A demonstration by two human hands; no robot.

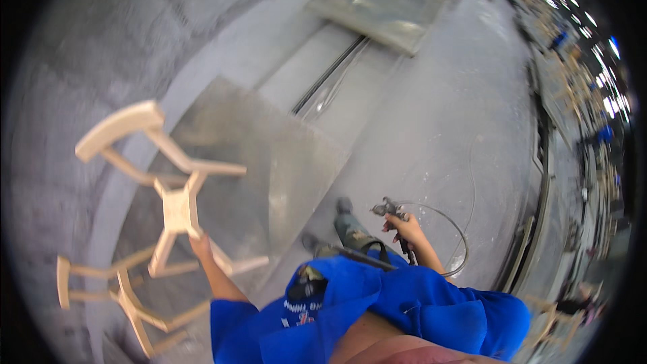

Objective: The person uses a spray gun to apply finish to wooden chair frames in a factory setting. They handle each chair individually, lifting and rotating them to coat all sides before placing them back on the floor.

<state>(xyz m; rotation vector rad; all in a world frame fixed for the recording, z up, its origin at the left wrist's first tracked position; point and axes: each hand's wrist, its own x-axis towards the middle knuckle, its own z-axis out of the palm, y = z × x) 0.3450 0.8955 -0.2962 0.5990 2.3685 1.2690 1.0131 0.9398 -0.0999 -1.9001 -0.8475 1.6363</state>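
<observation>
Two hands, both busy: my left hand (200, 245) has its fingers closed around a leg of the bare wooden chair frame (176, 192), lifted over the grey platform (283, 155) at my left. My right hand (403, 227) is wrapped tight around the spray gun (391, 211), whose hose (451, 229) loops across the floor nearby.

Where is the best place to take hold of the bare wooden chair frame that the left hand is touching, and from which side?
Probably by a leg or a seat rail of the wooden chair frame, coming from the person's side, where the left hand already meets it. The frame is tipped, with its legs pointing outwards, so these thin bars are free to wrap fingers around. The right hand holds a spray gun.
</observation>
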